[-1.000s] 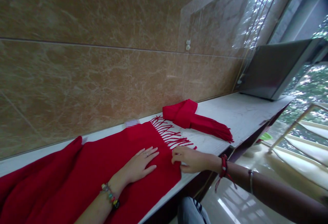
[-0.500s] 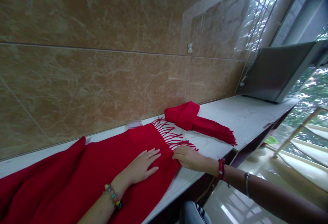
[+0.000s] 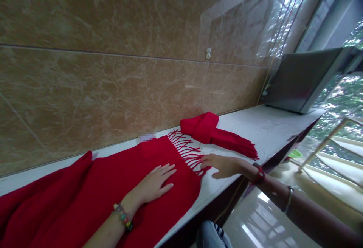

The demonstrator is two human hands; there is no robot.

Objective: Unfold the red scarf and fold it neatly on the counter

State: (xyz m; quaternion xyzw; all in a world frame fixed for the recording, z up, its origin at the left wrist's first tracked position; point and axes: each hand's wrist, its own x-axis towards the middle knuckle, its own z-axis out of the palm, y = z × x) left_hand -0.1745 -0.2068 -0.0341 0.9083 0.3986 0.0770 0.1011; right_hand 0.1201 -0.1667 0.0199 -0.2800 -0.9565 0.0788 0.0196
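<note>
A wide red scarf (image 3: 113, 187) lies spread along the white countertop (image 3: 241, 125), its left part rumpled. Flat on the cloth rests my left hand (image 3: 153, 183), fingers stretched out. At the fringe (image 3: 184, 149) of the scarf is my right hand (image 3: 222, 165), its fingers extended and apart, fingertips over the front strands. Beyond it, close to the wall, lies a second red scarf (image 3: 205, 127), folded over itself with its fringed end pointing right.
A brown marble-tiled wall (image 3: 113, 89) runs behind the counter. On the counter's far right end stands a grey boxy appliance (image 3: 300, 78). A railing (image 3: 323, 146) and a light-green bowl-like item (image 3: 295, 153) are at the right. A small blurred label (image 3: 147, 137) lies by the wall.
My right hand has let go of the scarf's front corner and moved right, its fingers opening out over the fringe. My left hand stays flat on the cloth.
</note>
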